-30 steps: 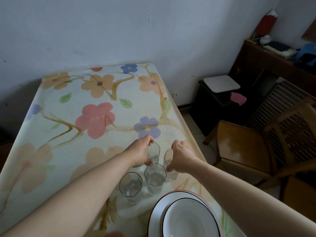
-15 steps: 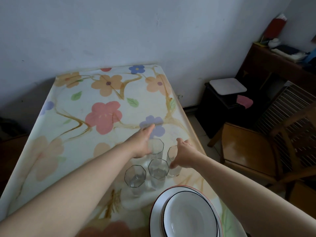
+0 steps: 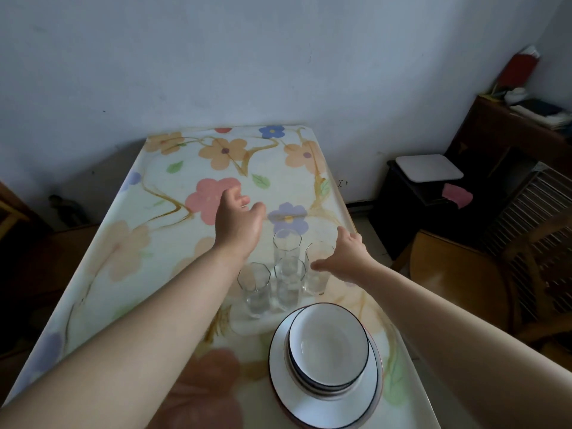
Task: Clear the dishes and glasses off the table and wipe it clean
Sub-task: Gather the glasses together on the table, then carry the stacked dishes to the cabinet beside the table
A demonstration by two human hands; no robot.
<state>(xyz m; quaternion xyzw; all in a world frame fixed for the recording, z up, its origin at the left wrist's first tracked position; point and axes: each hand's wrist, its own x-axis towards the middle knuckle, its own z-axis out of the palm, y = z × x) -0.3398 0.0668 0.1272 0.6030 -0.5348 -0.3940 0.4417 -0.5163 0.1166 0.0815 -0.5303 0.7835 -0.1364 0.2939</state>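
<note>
Several clear faceted glasses (image 3: 288, 267) stand grouped near the right edge of the flower-patterned table (image 3: 161, 243). Just in front of them sits a stack of white bowls (image 3: 329, 351) on a white plate (image 3: 312, 404) with a dark rim. My left hand (image 3: 240, 218) hovers open above the table, beyond and left of the glasses, holding nothing. My right hand (image 3: 346, 255) is open too, fingers spread beside the rightmost glass (image 3: 315, 274), close to it or just touching.
A wooden chair (image 3: 458, 280) stands right of the table. Behind it are a dark cabinet (image 3: 411, 205) with a white board and pink cloth on it, and a desk (image 3: 510, 128) with books. The wall runs along the table's far end.
Both hands have let go of the glasses and opened. My left hand has lifted and moved away over the table; my right hand has drawn off to the right side.
</note>
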